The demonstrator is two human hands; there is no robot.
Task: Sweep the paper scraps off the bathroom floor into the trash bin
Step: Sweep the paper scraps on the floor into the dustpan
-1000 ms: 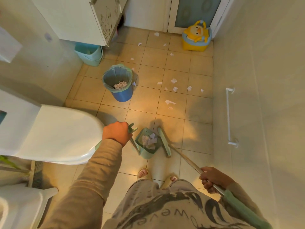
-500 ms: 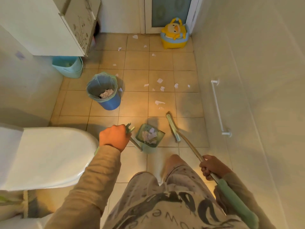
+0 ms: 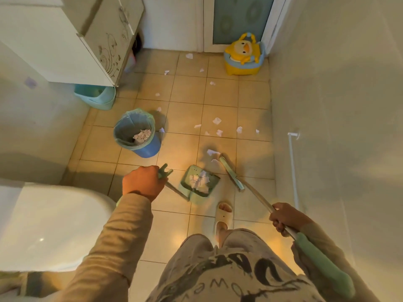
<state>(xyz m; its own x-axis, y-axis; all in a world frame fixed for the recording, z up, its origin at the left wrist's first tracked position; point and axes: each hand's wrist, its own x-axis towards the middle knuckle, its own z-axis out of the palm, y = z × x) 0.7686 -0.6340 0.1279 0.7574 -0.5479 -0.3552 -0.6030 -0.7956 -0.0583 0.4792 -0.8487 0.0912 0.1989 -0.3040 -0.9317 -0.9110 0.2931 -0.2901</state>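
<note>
Floor: my beige tiled bathroom floor (image 3: 220,94) runs ahead to the frosted glass door (image 3: 242,18).
Toilet: one white toilet (image 3: 50,225) at my left.
Bin: one blue round trash bin with a green liner (image 3: 136,134), upright, scraps already in its bottom, well ahead of my left hand.
Broom: one pale green flat-headed broom (image 3: 231,172); its long axis slants from my right hand up and left, head on the tiles, far tip pointing at the nearest scrap.
Dustpan: one pale green long-handled dustpan (image 3: 199,184), mouth facing the broom head, white paper piled inside.
Left hand: my left hand (image 3: 142,184) is wrapped tight round the dustpan handle's top.
Right hand: my right hand (image 3: 285,219) is clenched round the broom's shaft.
Scraps: white paper scraps (image 3: 217,121), roughly fifteen loose, scattered from the broom head to the door.
</note>
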